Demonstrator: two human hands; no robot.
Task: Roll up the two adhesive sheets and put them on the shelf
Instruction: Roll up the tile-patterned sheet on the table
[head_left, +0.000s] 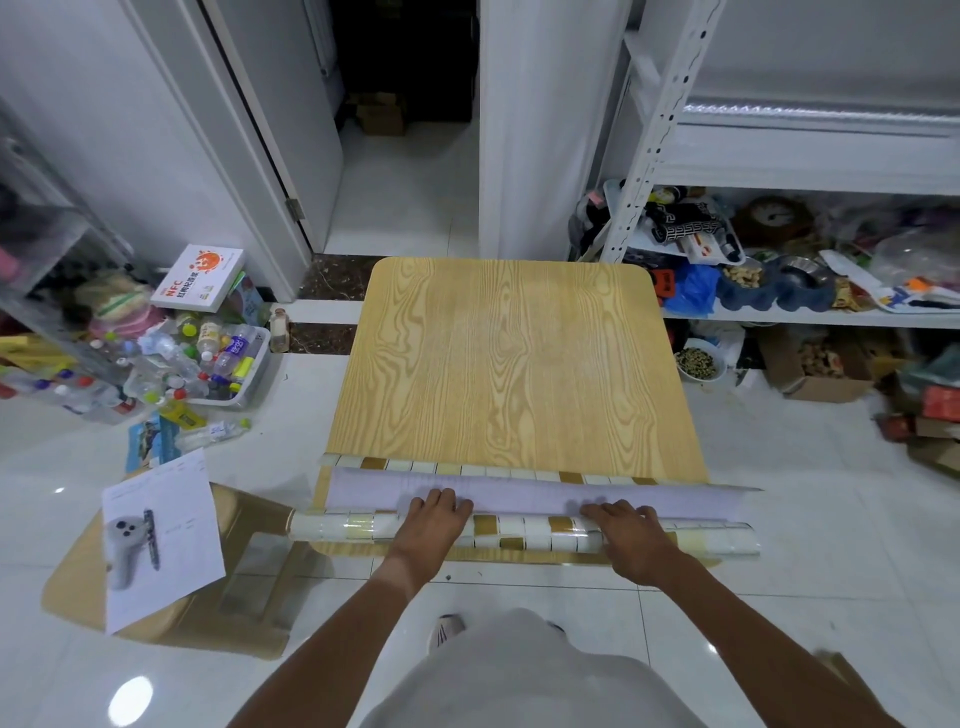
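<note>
Head view: the mosaic-patterned roll (519, 535) lies across the near edge of the bench (514, 364), its long axis running from 9 o'clock to 3 o'clock, square to the person's forearms. Both hands sit on top of it. The left hand (434, 519) is left of centre and the right hand (623, 530) right of centre, about equally near. Their fingers (441, 501) are laid over the crest of the roll and reach onto the pale backing (519, 493) just beyond; they look straight and close together, pressing rather than wrapped round. The unrolled remainder lies toward 12 o'clock from the fingertips, ending in a tiled strip (467, 467) on the wood-grain sheet (514, 312) that covers the bench top (probably the second sheet). So the next push likely goes straight away, toward 12. The shelf (810, 317) stands at about 2 o'clock.
</note>
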